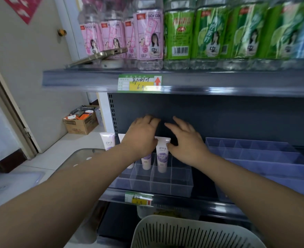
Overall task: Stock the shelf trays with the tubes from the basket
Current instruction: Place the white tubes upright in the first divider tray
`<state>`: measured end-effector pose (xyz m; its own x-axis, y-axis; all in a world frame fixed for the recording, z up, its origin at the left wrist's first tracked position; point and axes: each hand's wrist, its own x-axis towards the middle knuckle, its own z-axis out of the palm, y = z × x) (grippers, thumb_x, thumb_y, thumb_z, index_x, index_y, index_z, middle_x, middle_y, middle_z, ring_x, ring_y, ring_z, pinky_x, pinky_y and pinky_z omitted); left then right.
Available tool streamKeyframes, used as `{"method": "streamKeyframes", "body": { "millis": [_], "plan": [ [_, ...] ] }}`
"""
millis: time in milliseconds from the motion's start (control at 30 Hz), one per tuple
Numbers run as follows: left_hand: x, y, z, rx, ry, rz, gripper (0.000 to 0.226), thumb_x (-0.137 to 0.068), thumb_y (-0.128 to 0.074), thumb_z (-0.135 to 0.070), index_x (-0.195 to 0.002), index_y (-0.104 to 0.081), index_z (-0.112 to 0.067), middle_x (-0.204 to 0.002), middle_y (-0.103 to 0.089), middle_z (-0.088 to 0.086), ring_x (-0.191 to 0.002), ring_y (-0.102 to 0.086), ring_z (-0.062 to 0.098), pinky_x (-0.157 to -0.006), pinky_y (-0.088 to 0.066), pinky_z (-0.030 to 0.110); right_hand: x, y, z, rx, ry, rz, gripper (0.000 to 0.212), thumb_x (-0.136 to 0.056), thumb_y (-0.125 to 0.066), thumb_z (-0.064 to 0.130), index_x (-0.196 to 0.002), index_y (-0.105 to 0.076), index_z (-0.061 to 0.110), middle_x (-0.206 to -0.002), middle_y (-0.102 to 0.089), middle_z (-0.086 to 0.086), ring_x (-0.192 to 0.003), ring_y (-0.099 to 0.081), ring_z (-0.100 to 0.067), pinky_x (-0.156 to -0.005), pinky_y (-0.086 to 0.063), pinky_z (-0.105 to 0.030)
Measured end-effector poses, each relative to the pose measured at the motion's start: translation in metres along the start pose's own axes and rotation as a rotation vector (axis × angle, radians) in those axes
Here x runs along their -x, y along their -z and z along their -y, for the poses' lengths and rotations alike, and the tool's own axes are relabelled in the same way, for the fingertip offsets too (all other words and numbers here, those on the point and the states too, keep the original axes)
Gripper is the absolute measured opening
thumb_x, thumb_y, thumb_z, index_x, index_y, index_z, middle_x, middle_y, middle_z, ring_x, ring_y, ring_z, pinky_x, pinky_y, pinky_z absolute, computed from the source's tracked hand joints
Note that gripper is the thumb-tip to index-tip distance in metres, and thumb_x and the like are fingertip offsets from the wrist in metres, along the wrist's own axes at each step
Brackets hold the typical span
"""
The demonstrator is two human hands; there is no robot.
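a few tubes (146, 161) stand cap-down in the back cells of the clear tray (181, 185) on the lower shelf. its front cells and the whole blue tray (254, 154) beside it are unfilled, so most of the stocking looks left to do. the left hand (142, 135) and right hand (185, 138) flank the middle tube (162, 156), fingers spread and loose, thumbs touching its crimped top, gripping nothing. the basket (192, 233) sits below, contents hidden. bottles (179, 33) fill the overhanging upper shelf.
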<state>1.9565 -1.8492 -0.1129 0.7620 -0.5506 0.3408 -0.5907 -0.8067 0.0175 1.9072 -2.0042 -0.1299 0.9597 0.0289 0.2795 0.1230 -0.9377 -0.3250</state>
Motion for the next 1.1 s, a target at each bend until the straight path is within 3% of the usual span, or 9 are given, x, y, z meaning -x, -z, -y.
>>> {"method": "streamKeyframes", "body": {
  "millis": [233, 400, 600, 800, 933, 1100],
  "plan": [
    [0.034, -0.001, -0.037, -0.047, 0.024, -0.009, 0.073, -0.088, -0.056, -0.035, -0.147, -0.019, -0.014, -0.153, -0.018, 0.011, -0.145, -0.009, 0.027, -0.118, -0.009, 0.039, 0.050, 0.016, -0.001, 0.119, 0.014, 0.027, 0.071, -0.090, -0.052, 0.036, -0.150, -0.014, 0.029, -0.159, 0.001, 0.002, -0.146, -0.001, -0.021, -0.118, -0.009, -0.040],
    [0.066, -0.012, -0.070, 0.017, 0.018, 0.000, 0.076, -0.087, -0.057, -0.035, -0.148, -0.018, -0.012, -0.155, -0.014, 0.012, -0.146, -0.006, 0.027, -0.119, -0.008, 0.041, 0.095, 0.017, -0.014, 0.133, -0.015, 0.056, 0.073, -0.090, -0.053, 0.034, -0.150, -0.011, 0.027, -0.159, 0.001, 0.002, -0.146, -0.001, -0.020, -0.117, -0.007, -0.038],
    [0.100, -0.034, -0.102, 0.097, -0.007, 0.039, 0.078, -0.085, -0.058, -0.032, -0.148, -0.019, -0.008, -0.154, -0.017, 0.014, -0.144, -0.013, 0.028, -0.118, -0.012, 0.037, 0.147, 0.005, -0.035, 0.140, -0.043, 0.088, 0.074, -0.089, -0.056, 0.033, -0.150, -0.015, 0.023, -0.159, -0.005, -0.001, -0.146, -0.006, -0.022, -0.119, -0.013, -0.040],
    [0.128, -0.068, -0.124, 0.164, 0.034, 0.139, 0.073, -0.084, -0.060, -0.037, -0.143, -0.027, -0.008, -0.148, -0.030, 0.012, -0.135, -0.030, 0.028, -0.111, -0.030, 0.039, 0.190, -0.016, -0.054, 0.107, -0.101, 0.166, 0.070, -0.089, -0.057, 0.028, -0.148, -0.022, 0.020, -0.157, -0.013, -0.004, -0.143, -0.017, -0.024, -0.116, -0.024, -0.042],
    [0.140, -0.095, -0.137, 0.288, 0.068, 0.270, 0.069, -0.084, -0.059, -0.030, -0.142, -0.029, -0.009, -0.143, -0.036, 0.011, -0.130, -0.037, 0.027, -0.106, -0.034, 0.035, 0.208, -0.034, -0.071, 0.115, -0.159, 0.226, 0.060, -0.088, -0.055, 0.026, -0.143, -0.033, 0.016, -0.147, -0.031, -0.007, -0.130, -0.038, -0.025, -0.105, -0.038, -0.036],
    [0.147, -0.129, -0.153, 0.399, 0.128, 0.484, 0.062, -0.085, -0.060, -0.026, -0.138, -0.035, -0.008, -0.137, -0.041, 0.012, -0.124, -0.043, 0.026, -0.101, -0.038, 0.032, 0.220, -0.060, -0.097, 0.143, -0.297, 0.395, 0.049, -0.090, -0.052, 0.028, -0.135, -0.043, 0.013, -0.134, -0.044, -0.007, -0.122, -0.045, -0.023, -0.098, -0.043, -0.033]
  ]
}}
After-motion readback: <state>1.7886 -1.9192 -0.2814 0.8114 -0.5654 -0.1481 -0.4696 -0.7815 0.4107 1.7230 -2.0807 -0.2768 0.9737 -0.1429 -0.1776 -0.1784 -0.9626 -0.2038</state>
